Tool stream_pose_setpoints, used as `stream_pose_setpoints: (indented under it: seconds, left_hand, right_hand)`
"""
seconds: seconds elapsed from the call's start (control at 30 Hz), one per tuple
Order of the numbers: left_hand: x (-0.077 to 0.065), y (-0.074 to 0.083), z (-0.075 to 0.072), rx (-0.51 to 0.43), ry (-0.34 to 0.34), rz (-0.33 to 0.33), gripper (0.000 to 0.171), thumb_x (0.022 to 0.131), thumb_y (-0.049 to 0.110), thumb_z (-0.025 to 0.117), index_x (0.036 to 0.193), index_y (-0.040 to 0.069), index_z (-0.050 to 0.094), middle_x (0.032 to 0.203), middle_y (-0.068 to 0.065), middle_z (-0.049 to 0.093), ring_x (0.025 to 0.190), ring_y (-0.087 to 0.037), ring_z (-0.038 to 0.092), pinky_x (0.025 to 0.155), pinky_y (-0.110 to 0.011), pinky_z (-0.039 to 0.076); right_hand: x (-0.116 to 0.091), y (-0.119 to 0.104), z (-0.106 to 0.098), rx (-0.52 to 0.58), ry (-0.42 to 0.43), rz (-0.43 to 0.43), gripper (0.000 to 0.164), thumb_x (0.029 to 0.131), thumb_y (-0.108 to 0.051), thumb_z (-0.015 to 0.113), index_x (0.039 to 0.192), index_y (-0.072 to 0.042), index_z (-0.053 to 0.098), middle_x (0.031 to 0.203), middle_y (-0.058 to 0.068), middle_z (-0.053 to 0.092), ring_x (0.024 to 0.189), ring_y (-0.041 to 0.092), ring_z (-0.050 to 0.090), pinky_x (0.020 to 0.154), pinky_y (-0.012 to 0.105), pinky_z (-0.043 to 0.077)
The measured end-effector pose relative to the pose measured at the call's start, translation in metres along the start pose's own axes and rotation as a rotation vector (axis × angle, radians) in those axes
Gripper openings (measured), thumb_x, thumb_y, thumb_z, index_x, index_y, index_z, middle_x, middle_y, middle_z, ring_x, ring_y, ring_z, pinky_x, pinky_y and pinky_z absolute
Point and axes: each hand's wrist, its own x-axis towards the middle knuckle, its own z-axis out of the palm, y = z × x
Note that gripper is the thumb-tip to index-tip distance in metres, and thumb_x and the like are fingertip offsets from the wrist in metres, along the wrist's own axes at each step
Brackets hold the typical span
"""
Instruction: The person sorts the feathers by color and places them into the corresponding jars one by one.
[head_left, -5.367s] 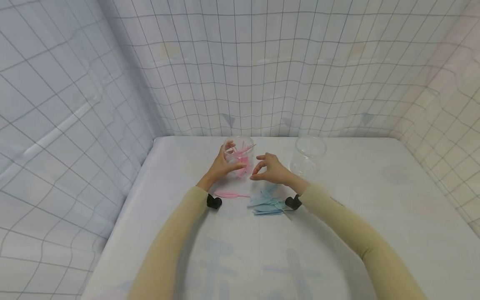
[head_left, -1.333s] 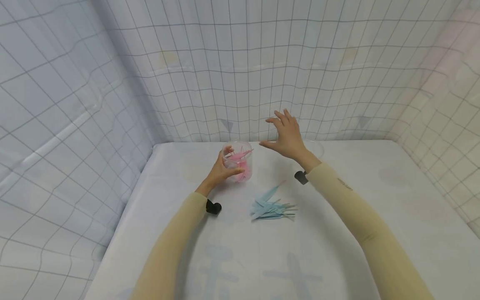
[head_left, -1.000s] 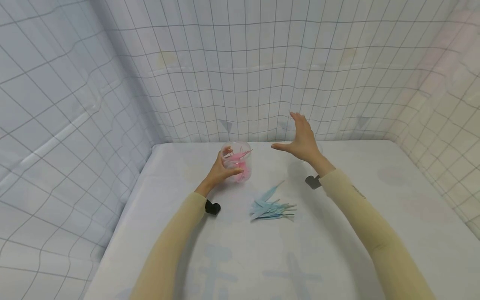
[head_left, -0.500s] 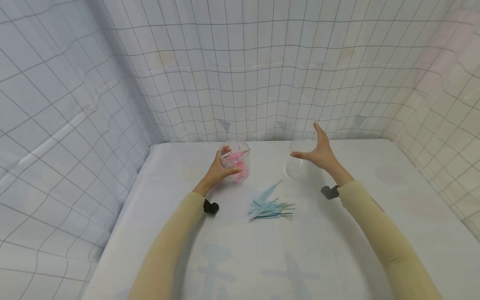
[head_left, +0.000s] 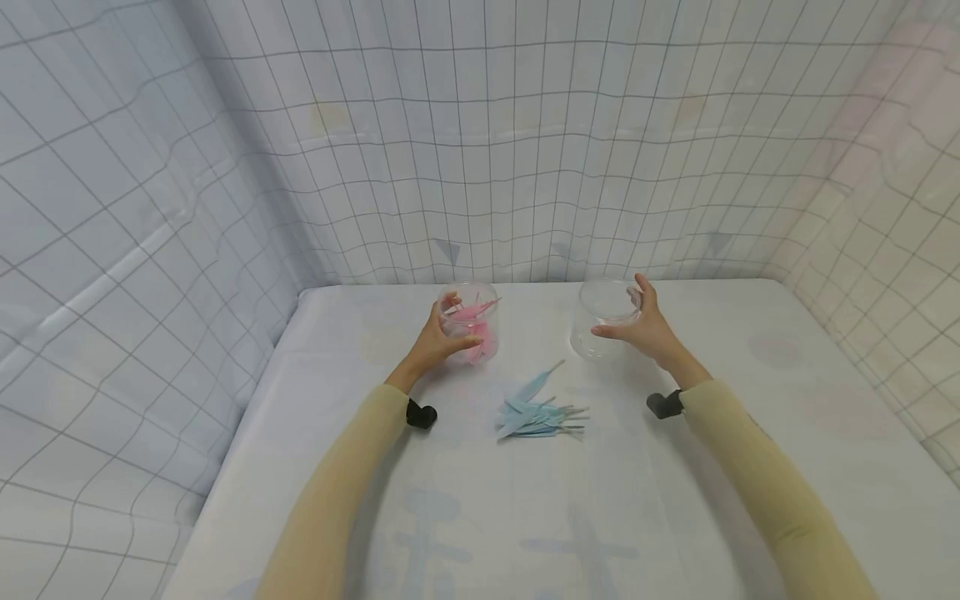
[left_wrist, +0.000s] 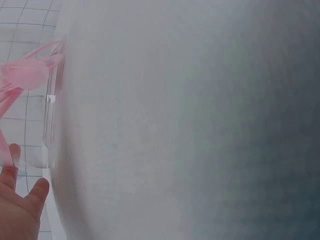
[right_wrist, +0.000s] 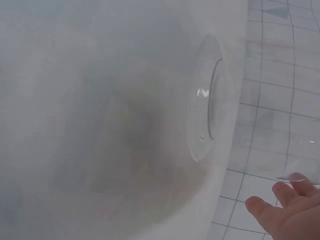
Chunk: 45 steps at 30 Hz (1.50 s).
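On the left of the head view, my left hand (head_left: 437,340) grips a clear round jar (head_left: 491,346), thumb in front and fingers round the far side. Inside it are several pink leaf-shaped pieces (head_left: 474,312) with thin stems, one poking over the rim. They show pink and glossy (left_wrist: 27,75) in the left wrist view. To the right, my right hand (head_left: 651,330) holds a second clear jar (head_left: 588,333) by its right side. Nothing shows inside that jar, and its round base (right_wrist: 212,100) appears in the right wrist view.
Between and nearer than the jars lies a loose pile of light blue leaf-shaped pieces (head_left: 534,418) with thin stems. All stand on a white-covered table (head_left: 480,517). A white gridded curtain (head_left: 517,150) encloses the back and sides.
The pink piece that lay on the table is gone from there. My right hand has left the left jar, risen, swung right and closed round the right jar. My left hand keeps its grip.
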Motion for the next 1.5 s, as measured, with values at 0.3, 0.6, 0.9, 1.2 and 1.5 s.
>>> stream_pose_setpoints:
  seconds: [0.3, 0.6, 0.9, 1.2, 1.5]
  left_hand:
    - [-0.001, 0.002, 0.001, 0.002, -0.001, -0.009, 0.089, 0.077, 0.014, 0.075, 0.143, 0.010, 0.016, 0.147, -0.015, 0.024, 0.135, -0.033, 0.022, 0.107, -0.056, 0.018]
    - [0.009, -0.019, 0.001, -0.007, 0.011, -0.011, 0.091, 0.074, 0.020, 0.078, 0.143, 0.022, 0.017, 0.147, -0.007, 0.025, 0.135, -0.027, 0.022, 0.108, -0.054, 0.017]
    - [0.015, -0.035, 0.003, 0.006, 0.044, 0.019, 0.094, 0.072, 0.029, 0.080, 0.142, 0.025, 0.018, 0.145, 0.001, 0.028, 0.135, -0.021, 0.024, 0.109, -0.052, 0.018]
    - [0.013, -0.032, 0.003, 0.016, 0.041, -0.025, 0.095, 0.071, 0.029, 0.081, 0.142, 0.030, 0.018, 0.147, 0.002, 0.027, 0.135, -0.024, 0.023, 0.108, -0.051, 0.019]
    - [0.002, -0.007, 0.000, -0.005, -0.024, -0.045, 0.104, 0.077, 0.019, 0.076, 0.149, 0.014, 0.001, 0.153, -0.009, 0.018, 0.139, -0.033, 0.015, 0.109, -0.054, 0.015]
  right_hand:
    - [0.003, 0.019, 0.008, 0.053, -0.001, 0.015, 0.122, 0.067, -0.039, 0.081, 0.144, -0.030, -0.012, 0.154, 0.009, 0.011, 0.140, 0.035, 0.008, 0.107, 0.059, 0.013]
    - [0.005, 0.023, 0.012, 0.085, 0.002, 0.008, 0.116, 0.067, -0.038, 0.082, 0.146, -0.026, -0.002, 0.152, 0.009, 0.016, 0.139, 0.034, 0.014, 0.106, 0.058, 0.017]
    - [0.008, 0.033, 0.014, 0.056, 0.025, -0.005, 0.112, 0.065, -0.043, 0.082, 0.147, -0.016, 0.010, 0.150, 0.006, 0.022, 0.136, 0.033, 0.018, 0.105, 0.057, 0.020]
    - [0.009, 0.034, 0.015, 0.042, 0.046, 0.004, 0.107, 0.063, -0.048, 0.081, 0.144, -0.016, 0.018, 0.148, 0.005, 0.026, 0.132, 0.031, 0.024, 0.103, 0.054, 0.025]
    - [0.009, 0.036, 0.015, 0.022, 0.046, -0.002, 0.107, 0.063, -0.049, 0.081, 0.143, -0.016, 0.019, 0.148, 0.004, 0.026, 0.130, 0.031, 0.027, 0.102, 0.053, 0.027]
